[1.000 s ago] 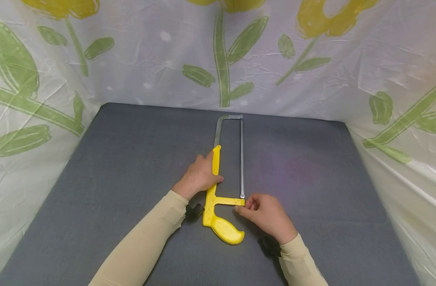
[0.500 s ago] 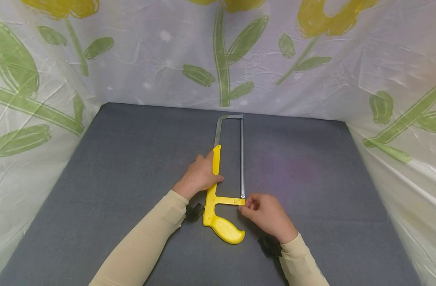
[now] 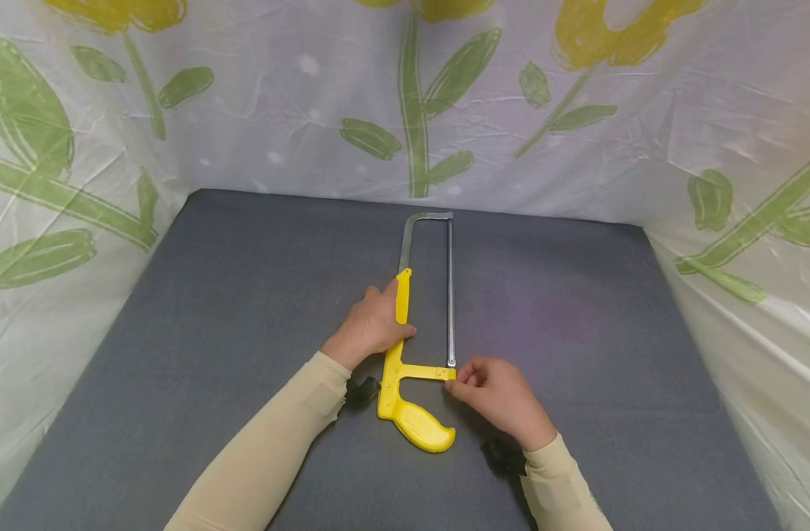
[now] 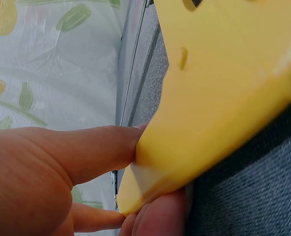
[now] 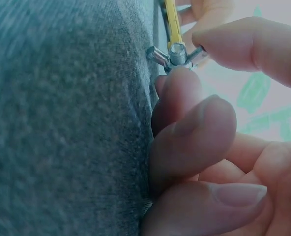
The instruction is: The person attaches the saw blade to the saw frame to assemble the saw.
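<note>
Hacksaw (image 3: 423, 324) lies flat mid-worktop (image 3: 212, 354), blade (image 3: 451, 295) pointing away from the person. L hand (image 3: 372, 324) has fingers curled round the yellow frame, pinning it. R hand (image 3: 498, 394) pinches the wing nut (image 5: 177, 54) at the blade's near end, thumb & fingertip on its wings. Looks like the tension step: nut being worked. Next prob needs a turn w/ frame kept steady. Can't tell tightening vs loosening; blade teeth too small to read; L wrist view nearly all yellow plastic
</note>
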Action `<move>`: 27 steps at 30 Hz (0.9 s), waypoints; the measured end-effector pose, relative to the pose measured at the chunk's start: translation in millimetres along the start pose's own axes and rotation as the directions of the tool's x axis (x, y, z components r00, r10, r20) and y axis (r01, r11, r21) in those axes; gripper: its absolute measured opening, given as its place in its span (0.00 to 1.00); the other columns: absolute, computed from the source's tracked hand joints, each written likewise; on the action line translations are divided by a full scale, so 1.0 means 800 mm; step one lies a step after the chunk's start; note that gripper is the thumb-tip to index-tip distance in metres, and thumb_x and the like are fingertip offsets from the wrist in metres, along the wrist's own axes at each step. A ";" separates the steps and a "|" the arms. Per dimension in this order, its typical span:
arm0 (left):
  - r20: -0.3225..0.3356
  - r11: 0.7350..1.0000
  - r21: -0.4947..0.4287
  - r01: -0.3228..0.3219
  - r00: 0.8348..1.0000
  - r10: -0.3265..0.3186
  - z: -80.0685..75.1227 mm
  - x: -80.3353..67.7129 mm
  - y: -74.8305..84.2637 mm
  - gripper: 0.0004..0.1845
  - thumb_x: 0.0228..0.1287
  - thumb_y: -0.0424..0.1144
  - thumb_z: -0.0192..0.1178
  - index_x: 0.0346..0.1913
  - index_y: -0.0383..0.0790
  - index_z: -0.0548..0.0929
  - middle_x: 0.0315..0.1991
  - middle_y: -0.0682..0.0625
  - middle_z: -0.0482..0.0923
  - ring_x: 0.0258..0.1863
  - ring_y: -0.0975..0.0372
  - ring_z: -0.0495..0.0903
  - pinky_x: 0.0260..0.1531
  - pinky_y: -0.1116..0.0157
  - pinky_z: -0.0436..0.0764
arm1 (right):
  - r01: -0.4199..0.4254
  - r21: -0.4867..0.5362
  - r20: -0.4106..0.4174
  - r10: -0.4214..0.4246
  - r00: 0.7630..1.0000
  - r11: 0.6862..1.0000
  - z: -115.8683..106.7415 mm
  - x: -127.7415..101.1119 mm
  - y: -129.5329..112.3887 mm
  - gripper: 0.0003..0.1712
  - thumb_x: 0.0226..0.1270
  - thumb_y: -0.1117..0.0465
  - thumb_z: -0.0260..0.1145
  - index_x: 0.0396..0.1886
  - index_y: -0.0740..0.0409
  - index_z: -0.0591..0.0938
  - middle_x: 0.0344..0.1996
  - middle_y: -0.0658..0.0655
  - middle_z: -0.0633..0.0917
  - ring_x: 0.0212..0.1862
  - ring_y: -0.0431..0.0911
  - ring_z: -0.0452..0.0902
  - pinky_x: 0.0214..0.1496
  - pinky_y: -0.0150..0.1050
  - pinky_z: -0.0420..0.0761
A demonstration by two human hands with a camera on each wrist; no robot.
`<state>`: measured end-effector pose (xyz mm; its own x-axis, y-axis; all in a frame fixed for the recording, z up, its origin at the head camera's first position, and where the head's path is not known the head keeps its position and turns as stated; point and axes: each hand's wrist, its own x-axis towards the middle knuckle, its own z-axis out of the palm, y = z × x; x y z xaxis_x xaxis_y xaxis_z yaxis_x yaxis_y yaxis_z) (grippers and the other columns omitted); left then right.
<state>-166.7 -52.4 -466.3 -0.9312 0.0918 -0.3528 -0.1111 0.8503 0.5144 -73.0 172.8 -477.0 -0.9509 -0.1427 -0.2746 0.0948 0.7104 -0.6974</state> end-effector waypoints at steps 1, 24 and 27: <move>0.001 1.000 0.000 0.000 1.000 0.000 0.000 0.000 0.000 0.56 0.67 0.48 0.77 0.88 0.42 0.53 0.63 0.33 0.71 0.43 0.50 0.82 0.43 0.57 0.89 | 0.002 0.001 0.003 -0.002 1.000 1.000 0.000 0.000 0.000 0.10 0.65 0.52 0.78 0.31 0.51 0.87 0.24 0.47 0.82 0.28 0.41 0.73 0.31 0.34 0.70; 0.011 1.000 0.001 -0.019 1.000 0.019 -0.001 0.002 -0.002 0.57 0.67 0.48 0.76 0.89 0.42 0.52 0.64 0.33 0.70 0.44 0.50 0.81 0.43 0.57 0.88 | 0.088 0.063 0.110 -0.095 0.989 0.994 -0.008 0.004 0.008 0.04 0.70 0.62 0.70 0.35 0.55 0.88 0.23 0.46 0.81 0.27 0.41 0.74 0.32 0.33 0.72; 0.010 1.000 0.001 -0.016 1.000 0.016 0.000 0.003 -0.003 0.57 0.67 0.48 0.76 0.89 0.42 0.52 0.65 0.33 0.70 0.45 0.50 0.81 0.45 0.56 0.88 | 0.061 0.096 0.126 -0.073 0.989 0.994 -0.008 0.004 0.009 0.04 0.71 0.61 0.70 0.36 0.55 0.87 0.24 0.47 0.81 0.27 0.41 0.74 0.30 0.33 0.72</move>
<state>-168.4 -54.2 -468.6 -0.9294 0.1103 -0.3523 -0.0960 0.8492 0.5192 -77.3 181.6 -478.8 -0.9108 -0.2794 -0.3040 0.0645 0.6311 -0.7730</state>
